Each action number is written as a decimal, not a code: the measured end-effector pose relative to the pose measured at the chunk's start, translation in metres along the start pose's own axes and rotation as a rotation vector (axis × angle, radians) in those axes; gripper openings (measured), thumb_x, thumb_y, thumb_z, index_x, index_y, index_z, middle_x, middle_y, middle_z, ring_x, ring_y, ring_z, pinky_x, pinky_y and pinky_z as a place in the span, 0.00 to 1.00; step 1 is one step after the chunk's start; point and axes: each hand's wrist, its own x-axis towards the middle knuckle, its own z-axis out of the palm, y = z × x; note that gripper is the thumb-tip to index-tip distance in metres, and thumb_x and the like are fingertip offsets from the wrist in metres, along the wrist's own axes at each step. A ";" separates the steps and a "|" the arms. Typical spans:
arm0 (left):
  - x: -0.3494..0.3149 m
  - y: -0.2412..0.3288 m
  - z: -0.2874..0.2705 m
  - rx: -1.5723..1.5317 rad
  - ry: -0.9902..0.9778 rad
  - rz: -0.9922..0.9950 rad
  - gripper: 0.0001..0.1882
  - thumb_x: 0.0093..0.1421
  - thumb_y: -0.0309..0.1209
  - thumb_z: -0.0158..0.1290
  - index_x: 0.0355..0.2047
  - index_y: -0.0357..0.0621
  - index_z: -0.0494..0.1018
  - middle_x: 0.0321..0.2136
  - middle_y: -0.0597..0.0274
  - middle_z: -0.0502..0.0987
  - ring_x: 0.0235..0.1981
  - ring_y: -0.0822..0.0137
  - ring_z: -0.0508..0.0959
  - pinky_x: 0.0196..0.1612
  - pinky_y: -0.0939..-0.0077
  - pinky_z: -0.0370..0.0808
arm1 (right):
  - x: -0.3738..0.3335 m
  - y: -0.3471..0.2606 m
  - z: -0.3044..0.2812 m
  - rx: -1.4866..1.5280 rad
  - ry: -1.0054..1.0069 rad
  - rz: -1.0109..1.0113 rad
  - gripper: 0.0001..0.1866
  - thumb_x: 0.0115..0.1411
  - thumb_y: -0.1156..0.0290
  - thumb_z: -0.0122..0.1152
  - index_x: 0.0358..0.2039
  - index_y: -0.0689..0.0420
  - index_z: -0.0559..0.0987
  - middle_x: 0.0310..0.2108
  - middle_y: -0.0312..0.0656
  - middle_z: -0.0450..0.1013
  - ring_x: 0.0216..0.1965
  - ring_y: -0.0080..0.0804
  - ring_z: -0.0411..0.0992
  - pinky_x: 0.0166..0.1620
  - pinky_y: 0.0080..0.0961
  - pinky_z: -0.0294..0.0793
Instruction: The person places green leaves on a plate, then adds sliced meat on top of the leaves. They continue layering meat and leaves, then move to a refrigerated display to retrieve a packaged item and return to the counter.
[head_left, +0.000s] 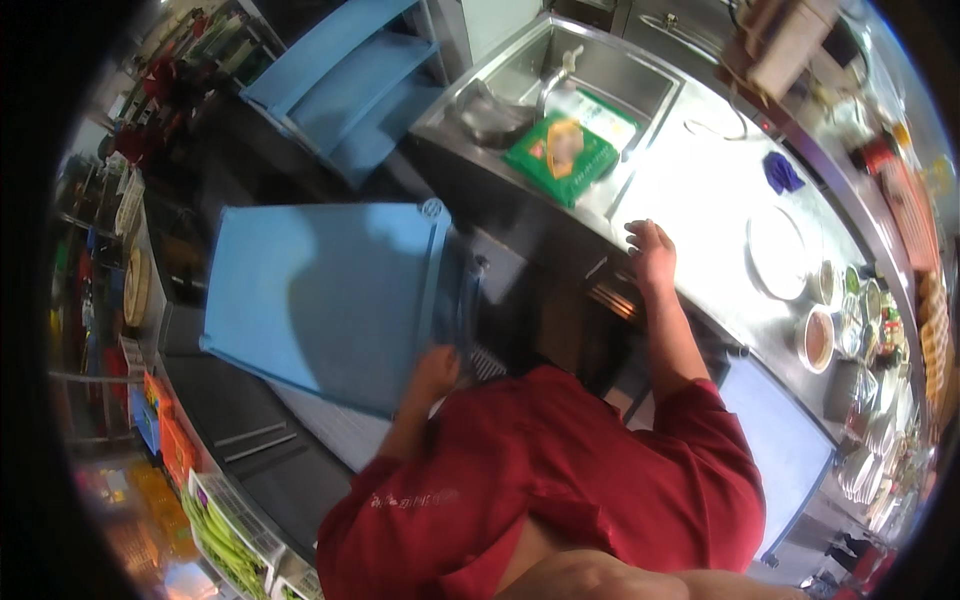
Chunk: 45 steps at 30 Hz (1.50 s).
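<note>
My right hand (pixel 652 252) hovers by the front edge of the steel counter (pixel 668 210), its fingers loosely bent and apart, with nothing in it. Beside the near right edge of a blue cart (pixel 370 290) is my left hand (pixel 436 372), curled closed. Its fingers face away, so what they hold, if anything, is hidden, and I cannot tell whether it touches the cart. A green plastic package (pixel 562 158) lies at the near side of the steel sink (pixel 640 75), away from both hands.
Another blue shelved cart (pixel 350 85) stands at the far left. On the counter are a purple cloth (pixel 782 173), a white oval plate (pixel 777 252) and several bowls, including one with reddish contents (pixel 816 338). A crate of green vegetables (pixel 225 535) sits at the lower left.
</note>
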 end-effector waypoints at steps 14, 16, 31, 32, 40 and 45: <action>0.375 0.139 -0.182 -1.514 -0.025 -0.360 0.09 0.68 0.31 0.52 0.46 0.42 0.76 0.37 0.62 0.79 0.36 0.70 0.78 0.39 0.77 0.75 | 0.452 -0.060 0.213 -1.045 0.292 -0.416 0.27 0.61 0.49 0.60 0.42 0.64 0.80 0.43 0.59 0.78 0.46 0.58 0.76 0.49 0.45 0.74; 0.460 0.169 -0.190 -1.554 -0.156 -0.275 0.10 0.69 0.30 0.50 0.46 0.41 0.76 0.36 0.62 0.79 0.35 0.70 0.78 0.39 0.77 0.74 | 0.472 -0.055 0.221 -1.101 0.350 -0.268 0.23 0.61 0.52 0.60 0.44 0.60 0.79 0.43 0.59 0.78 0.49 0.58 0.76 0.52 0.48 0.73; 0.812 0.282 0.058 -1.509 -0.850 -0.369 0.10 0.62 0.41 0.55 0.33 0.50 0.77 0.28 0.59 0.76 0.31 0.59 0.78 0.34 0.59 0.75 | 0.482 -0.030 0.182 -0.055 0.464 0.055 0.14 0.68 0.67 0.56 0.40 0.66 0.82 0.35 0.41 0.79 0.36 0.28 0.75 0.39 0.25 0.73; 0.813 0.287 0.065 -1.446 -0.777 -0.442 0.11 0.63 0.43 0.54 0.35 0.50 0.77 0.29 0.59 0.77 0.32 0.59 0.78 0.35 0.59 0.75 | 0.489 -0.022 0.180 0.013 0.531 0.070 0.13 0.66 0.69 0.58 0.40 0.67 0.82 0.35 0.42 0.79 0.34 0.28 0.74 0.38 0.25 0.73; 0.810 0.303 0.050 -1.302 -0.479 -0.579 0.22 0.66 0.51 0.52 0.39 0.43 0.79 0.31 0.61 0.79 0.31 0.64 0.78 0.34 0.63 0.74 | 0.567 0.021 0.144 -0.337 0.335 0.394 0.15 0.66 0.64 0.60 0.43 0.65 0.80 0.33 0.40 0.79 0.34 0.33 0.77 0.38 0.32 0.76; 0.787 0.298 0.048 -1.481 -0.390 -0.363 0.28 0.64 0.53 0.56 0.51 0.41 0.77 0.39 0.63 0.78 0.40 0.68 0.78 0.46 0.70 0.73 | 0.601 0.065 0.123 0.223 0.032 0.442 0.13 0.64 0.65 0.65 0.39 0.63 0.82 0.33 0.38 0.78 0.33 0.29 0.76 0.36 0.29 0.75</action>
